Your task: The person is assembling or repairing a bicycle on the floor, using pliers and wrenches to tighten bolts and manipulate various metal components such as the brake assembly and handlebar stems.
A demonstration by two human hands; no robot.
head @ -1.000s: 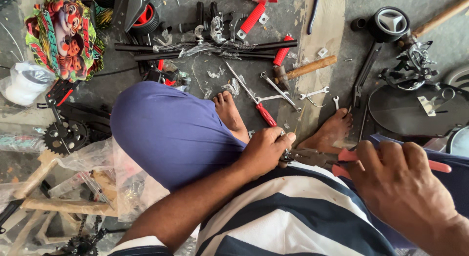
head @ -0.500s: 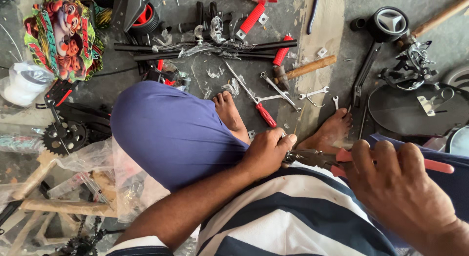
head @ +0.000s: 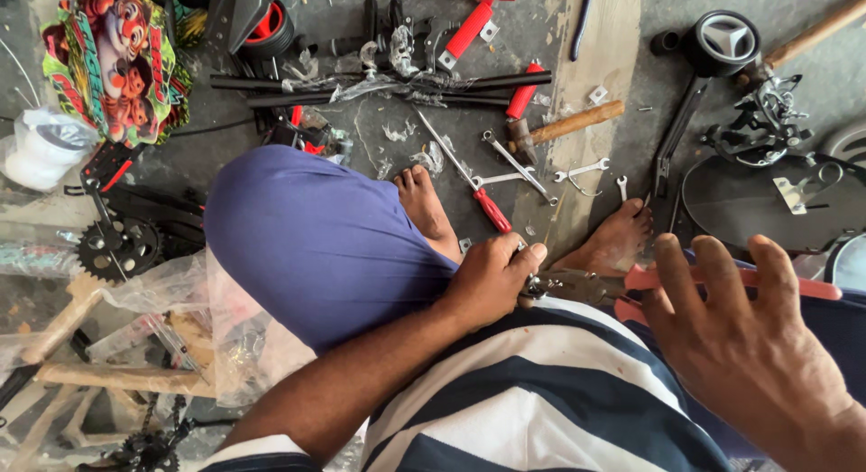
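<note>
Pliers (head: 577,284) with red handles lie across the seated person's lap, above the striped shirt; the left hand (head: 492,278) pinches something small at their nose to steady it, while the right hand (head: 744,346) wraps the handles, fingers loosely curled

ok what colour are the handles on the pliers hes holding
Pinkish red, on the pliers gripped by the right hand; the head view shows it.

Pink-handled pliers (head: 631,283), navy-white striped shirt (head: 541,391)
</note>
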